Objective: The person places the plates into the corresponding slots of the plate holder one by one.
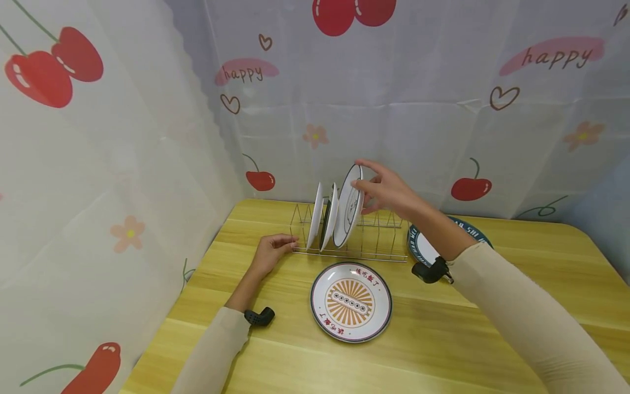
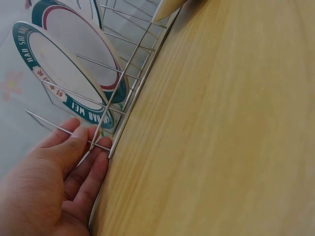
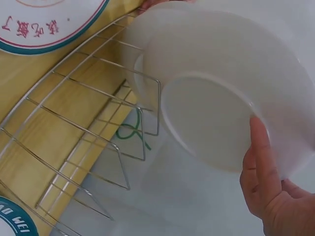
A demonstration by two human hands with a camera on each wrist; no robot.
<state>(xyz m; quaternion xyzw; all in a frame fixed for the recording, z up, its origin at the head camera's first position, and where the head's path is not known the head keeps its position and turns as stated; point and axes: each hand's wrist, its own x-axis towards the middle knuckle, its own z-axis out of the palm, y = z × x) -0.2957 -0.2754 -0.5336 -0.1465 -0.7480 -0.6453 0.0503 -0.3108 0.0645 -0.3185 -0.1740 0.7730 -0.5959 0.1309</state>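
My left hand pinches the left end of a wire dish rack between thumb and fingers. With my right hand I hold a white plate by its upper rim, thumb on its face and fingers on its back. That plate stands tilted over the rack's middle; its dark rim line and drawing face left. Two plates stand upright in the left slots: a green-rimmed one at the end and another with a red ring beside it. The right wrist view shows the held plate's plain back.
In front of the rack, a white plate with an orange sunburst lies flat on the wooden table. A teal-rimmed plate lies to the right, partly behind my right forearm. A cherry-patterned curtain hangs directly behind the rack.
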